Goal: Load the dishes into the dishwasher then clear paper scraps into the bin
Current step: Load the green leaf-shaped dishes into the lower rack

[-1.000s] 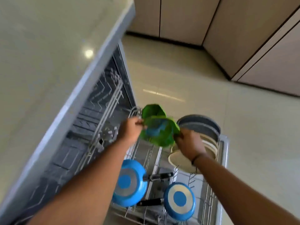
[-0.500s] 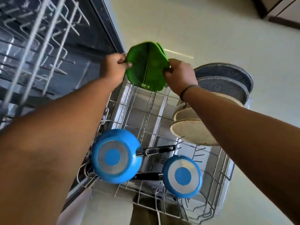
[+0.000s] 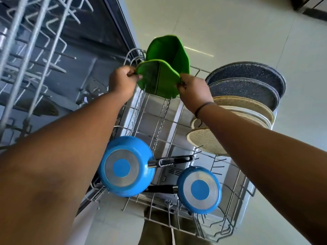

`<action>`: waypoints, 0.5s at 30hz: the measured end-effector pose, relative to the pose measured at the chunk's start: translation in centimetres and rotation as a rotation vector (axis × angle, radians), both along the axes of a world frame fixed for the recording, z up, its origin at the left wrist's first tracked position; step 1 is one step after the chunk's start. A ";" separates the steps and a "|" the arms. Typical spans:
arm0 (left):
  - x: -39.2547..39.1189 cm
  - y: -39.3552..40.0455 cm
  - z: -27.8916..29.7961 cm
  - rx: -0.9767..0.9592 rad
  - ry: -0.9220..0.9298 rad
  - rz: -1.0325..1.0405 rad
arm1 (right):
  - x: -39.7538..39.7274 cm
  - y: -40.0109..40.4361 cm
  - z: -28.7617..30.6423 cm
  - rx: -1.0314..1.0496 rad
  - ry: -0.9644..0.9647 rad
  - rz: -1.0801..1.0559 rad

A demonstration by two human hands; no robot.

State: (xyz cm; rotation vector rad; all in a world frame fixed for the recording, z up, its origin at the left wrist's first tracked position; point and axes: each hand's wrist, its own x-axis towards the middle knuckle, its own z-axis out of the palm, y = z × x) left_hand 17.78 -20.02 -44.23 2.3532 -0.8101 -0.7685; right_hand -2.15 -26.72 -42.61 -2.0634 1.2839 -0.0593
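Two green divided plates stand on edge at the far end of the pulled-out lower dishwasher rack (image 3: 160, 121). The nearer green plate (image 3: 157, 80) is pinched at its left rim by my left hand (image 3: 123, 82) and at its right rim by my right hand (image 3: 193, 90). The second green plate (image 3: 168, 48) stands just behind it, free of both hands. Two blue pans lie upside down in the rack: a larger blue pan (image 3: 126, 166) and a smaller blue pan (image 3: 200, 190). Dark and beige plates (image 3: 247, 89) stand in the rack's right side.
The upper wire rack (image 3: 35, 41) juts out at the top left, above the open dishwasher tub (image 3: 85, 75). A pale tiled floor (image 3: 238, 32) spreads beyond the rack. Cabinet bases (image 3: 311, 7) show at the top right corner. My trouser legs (image 3: 159, 227) show below the rack.
The green plates, together half a second ago, have separated. The nearer one is now lower and closer to me in both hands, while the other stays standing behind. The camera has tilted further down.
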 end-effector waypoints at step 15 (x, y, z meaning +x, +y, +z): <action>-7.5 9.5 2.2 0.274 0.103 -0.088 | -7.0 7.5 2.9 0.139 0.091 0.045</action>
